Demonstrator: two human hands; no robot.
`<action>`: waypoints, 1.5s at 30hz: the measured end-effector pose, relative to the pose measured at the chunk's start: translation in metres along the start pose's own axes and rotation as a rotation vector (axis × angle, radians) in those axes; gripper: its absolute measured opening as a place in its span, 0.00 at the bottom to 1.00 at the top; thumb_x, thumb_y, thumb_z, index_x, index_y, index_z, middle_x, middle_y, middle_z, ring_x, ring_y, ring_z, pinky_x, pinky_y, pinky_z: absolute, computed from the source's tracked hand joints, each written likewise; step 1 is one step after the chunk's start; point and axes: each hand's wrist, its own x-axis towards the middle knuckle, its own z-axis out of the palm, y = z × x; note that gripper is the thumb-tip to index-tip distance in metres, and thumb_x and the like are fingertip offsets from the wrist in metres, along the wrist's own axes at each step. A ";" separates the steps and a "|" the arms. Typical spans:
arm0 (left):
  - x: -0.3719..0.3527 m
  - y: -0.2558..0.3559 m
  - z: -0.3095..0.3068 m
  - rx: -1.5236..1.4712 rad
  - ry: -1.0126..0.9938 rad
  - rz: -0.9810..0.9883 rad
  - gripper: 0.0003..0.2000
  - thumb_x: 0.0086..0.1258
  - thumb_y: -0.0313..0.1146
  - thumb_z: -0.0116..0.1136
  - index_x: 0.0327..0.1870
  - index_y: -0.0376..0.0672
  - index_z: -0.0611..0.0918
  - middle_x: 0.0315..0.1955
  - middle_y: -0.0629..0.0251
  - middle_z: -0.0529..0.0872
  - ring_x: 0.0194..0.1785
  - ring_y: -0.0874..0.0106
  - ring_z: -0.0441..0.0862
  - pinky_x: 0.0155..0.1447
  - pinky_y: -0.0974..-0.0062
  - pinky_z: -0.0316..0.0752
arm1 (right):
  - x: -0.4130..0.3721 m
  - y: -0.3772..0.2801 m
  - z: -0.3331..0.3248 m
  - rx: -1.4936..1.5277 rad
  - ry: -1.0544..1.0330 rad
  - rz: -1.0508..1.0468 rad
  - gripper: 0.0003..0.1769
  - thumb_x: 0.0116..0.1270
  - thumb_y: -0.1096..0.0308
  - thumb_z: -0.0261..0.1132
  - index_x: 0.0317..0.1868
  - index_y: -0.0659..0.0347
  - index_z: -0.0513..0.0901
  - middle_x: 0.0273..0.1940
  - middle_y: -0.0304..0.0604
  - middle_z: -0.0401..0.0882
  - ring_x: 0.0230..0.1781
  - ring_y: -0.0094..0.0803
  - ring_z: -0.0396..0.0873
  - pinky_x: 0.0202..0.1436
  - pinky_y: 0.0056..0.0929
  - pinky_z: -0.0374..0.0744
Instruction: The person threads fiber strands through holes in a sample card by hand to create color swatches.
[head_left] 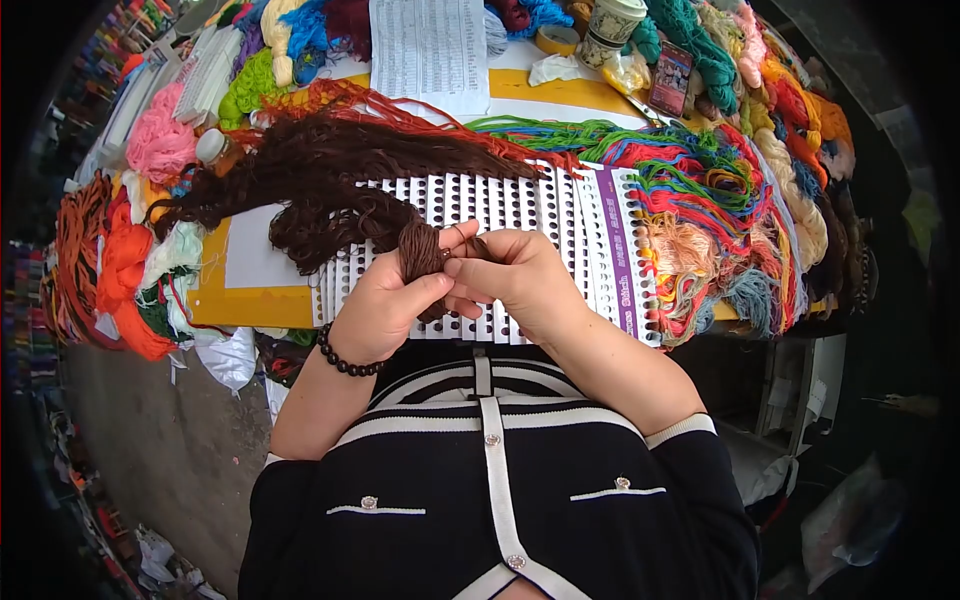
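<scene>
We have the dark brown skein (420,252) in our left hand (385,297), near the middle of the desk's (250,306) near edge. Our left grip is closed around it, thumb on the near side, with the folded bundle standing up above the thumb. Our right hand (515,272) has its thumb and forefinger together on what looks like a thin brown strand, just beside the bundle; exactly what sits between those 2 fingertips is too small to tell. We judge that 1 hand steadies the bulk so the other can work finely at its side, and that we hold both close to our body for a clear view.

The skein lies within the left grip and to the left of the right fingertips, its rounded top showing above the left thumb and a darker part showing below the hands. Loose brown threads (330,150) spread from the desk's left side toward its middle, partly over the white punched cards (500,205); we cannot tell whether they join the skein. Those cards overlap beneath our hands at the near edge, their rows of holes probably there for sorting threads. A purple-striped card (622,240) lies at their right, with multicolored threads (700,165) beyond it toward the desk's right edge, likely spread lengthwise to limit tangling.
</scene>
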 end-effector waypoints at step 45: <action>0.066 -0.018 0.024 0.169 -0.156 -0.281 0.18 0.76 0.42 0.39 0.47 0.39 0.79 0.31 0.69 0.81 0.18 0.87 0.60 0.22 0.87 0.55 | -0.051 -0.048 -0.055 -1.110 -0.032 -0.457 0.11 0.57 0.77 0.65 0.42 0.66 0.79 0.32 0.48 0.79 0.32 0.36 0.80 0.35 0.30 0.77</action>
